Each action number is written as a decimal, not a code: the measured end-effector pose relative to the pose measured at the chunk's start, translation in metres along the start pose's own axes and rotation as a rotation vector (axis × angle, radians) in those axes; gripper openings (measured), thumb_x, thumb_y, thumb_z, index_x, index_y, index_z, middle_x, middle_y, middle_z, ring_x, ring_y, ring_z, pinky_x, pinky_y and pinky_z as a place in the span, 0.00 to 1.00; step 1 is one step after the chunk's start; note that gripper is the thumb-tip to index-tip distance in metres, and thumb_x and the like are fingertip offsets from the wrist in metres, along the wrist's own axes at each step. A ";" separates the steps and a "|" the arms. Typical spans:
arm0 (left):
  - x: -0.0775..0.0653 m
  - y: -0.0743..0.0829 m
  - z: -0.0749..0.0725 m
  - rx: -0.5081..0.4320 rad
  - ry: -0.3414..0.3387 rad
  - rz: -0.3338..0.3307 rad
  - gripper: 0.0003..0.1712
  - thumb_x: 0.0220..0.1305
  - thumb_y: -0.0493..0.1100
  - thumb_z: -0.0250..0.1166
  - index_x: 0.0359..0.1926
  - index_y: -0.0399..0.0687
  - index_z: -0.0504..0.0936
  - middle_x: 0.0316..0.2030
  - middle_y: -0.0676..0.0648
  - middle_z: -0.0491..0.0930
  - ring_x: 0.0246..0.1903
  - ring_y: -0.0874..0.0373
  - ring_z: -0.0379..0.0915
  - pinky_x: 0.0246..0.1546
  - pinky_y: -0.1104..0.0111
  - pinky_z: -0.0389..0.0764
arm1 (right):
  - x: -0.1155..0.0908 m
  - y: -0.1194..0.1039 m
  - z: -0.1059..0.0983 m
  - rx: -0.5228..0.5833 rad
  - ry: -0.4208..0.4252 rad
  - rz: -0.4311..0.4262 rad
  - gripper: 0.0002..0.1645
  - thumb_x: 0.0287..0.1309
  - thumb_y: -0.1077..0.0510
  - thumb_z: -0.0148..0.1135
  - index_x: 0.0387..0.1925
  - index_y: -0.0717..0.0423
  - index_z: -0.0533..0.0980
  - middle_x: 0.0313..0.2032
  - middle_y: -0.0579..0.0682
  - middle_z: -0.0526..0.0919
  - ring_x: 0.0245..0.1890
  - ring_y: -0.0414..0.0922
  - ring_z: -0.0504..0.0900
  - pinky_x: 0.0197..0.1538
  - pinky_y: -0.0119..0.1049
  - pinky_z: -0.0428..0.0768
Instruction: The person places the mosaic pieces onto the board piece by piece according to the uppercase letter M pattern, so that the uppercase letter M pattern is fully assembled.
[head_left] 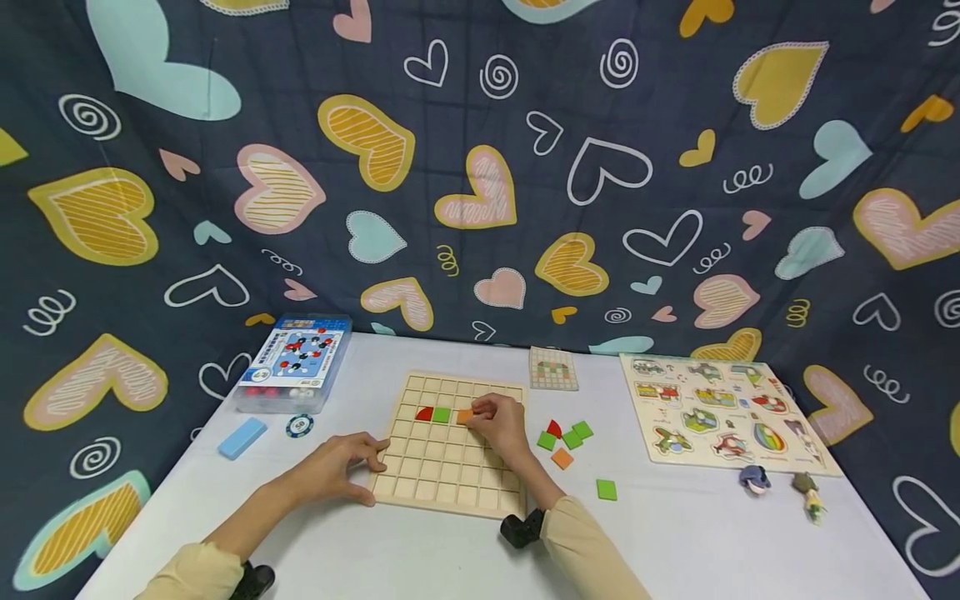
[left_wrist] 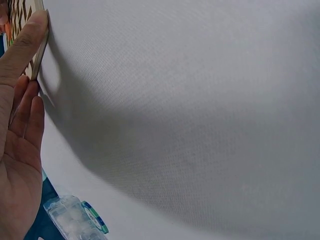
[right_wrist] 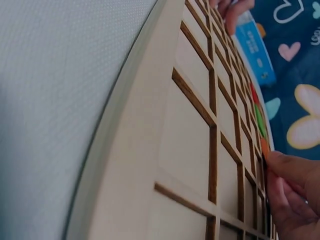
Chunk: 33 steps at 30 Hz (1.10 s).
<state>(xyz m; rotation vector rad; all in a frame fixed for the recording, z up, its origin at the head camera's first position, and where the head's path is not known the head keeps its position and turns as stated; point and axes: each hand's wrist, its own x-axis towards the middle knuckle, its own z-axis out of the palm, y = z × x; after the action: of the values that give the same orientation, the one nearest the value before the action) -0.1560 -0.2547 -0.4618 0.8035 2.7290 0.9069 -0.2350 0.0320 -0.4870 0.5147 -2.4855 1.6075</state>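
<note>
A wooden grid board (head_left: 442,500) lies on the table with a red quarter-round tile (head_left: 424,414) and a green square tile (head_left: 442,415) side by side in its cells. My right hand (head_left: 498,425) is over the board's upper right part, pinching an orange tile (head_left: 465,417) between thumb and fingertips, just right of the green one. In the right wrist view, the thumb and fingers (right_wrist: 290,175) meet at the orange tile's edge. My left hand (head_left: 333,468) rests against the board's left edge, thumb near the front corner and fingers spread along the side.
Right of the board lie several loose green tiles (head_left: 607,489), a red one and an orange tile (head_left: 562,458). A pattern card (head_left: 553,369), a picture puzzle (head_left: 712,408) and two small figures stand farther off. At left are a plastic box (head_left: 296,362), blue block (head_left: 242,438) and round chip (head_left: 299,426).
</note>
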 end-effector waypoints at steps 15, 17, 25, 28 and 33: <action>0.004 -0.001 0.001 0.024 0.011 0.022 0.20 0.40 0.53 0.77 0.36 0.55 0.84 0.55 0.42 0.78 0.53 0.45 0.74 0.54 0.51 0.73 | -0.001 -0.003 -0.011 0.112 -0.065 0.067 0.13 0.47 0.72 0.69 0.38 0.72 0.79 0.33 0.62 0.85 0.33 0.54 0.85 0.37 0.33 0.84; 0.004 -0.001 0.001 0.028 0.009 0.021 0.20 0.40 0.53 0.77 0.36 0.55 0.84 0.55 0.42 0.78 0.52 0.45 0.74 0.54 0.51 0.73 | -0.004 -0.004 -0.019 0.133 -0.057 0.095 0.13 0.49 0.72 0.68 0.39 0.71 0.79 0.34 0.62 0.85 0.34 0.54 0.86 0.38 0.34 0.84; 0.001 -0.002 0.000 0.044 0.009 0.020 0.20 0.40 0.54 0.77 0.37 0.55 0.84 0.55 0.42 0.78 0.52 0.46 0.75 0.53 0.50 0.73 | -0.018 0.005 -0.060 0.214 0.042 0.252 0.14 0.50 0.72 0.67 0.41 0.71 0.79 0.38 0.65 0.84 0.37 0.52 0.86 0.38 0.31 0.83; 0.000 -0.002 0.001 0.045 0.009 0.025 0.21 0.40 0.54 0.77 0.37 0.55 0.84 0.55 0.42 0.78 0.51 0.46 0.75 0.54 0.51 0.73 | -0.024 0.013 -0.080 0.221 0.066 0.303 0.14 0.50 0.72 0.67 0.42 0.70 0.79 0.39 0.64 0.84 0.38 0.50 0.85 0.38 0.29 0.83; 0.000 -0.001 0.001 0.048 0.008 0.020 0.21 0.40 0.54 0.77 0.38 0.55 0.84 0.55 0.42 0.78 0.51 0.47 0.75 0.54 0.51 0.74 | -0.036 0.027 -0.122 0.189 0.097 0.335 0.16 0.53 0.69 0.67 0.45 0.70 0.77 0.44 0.66 0.82 0.40 0.46 0.85 0.40 0.25 0.81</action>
<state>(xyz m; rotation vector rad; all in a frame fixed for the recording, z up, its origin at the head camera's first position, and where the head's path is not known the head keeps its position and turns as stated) -0.1564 -0.2548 -0.4637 0.8394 2.7643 0.8534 -0.2197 0.1594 -0.4696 0.0339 -2.4602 1.9467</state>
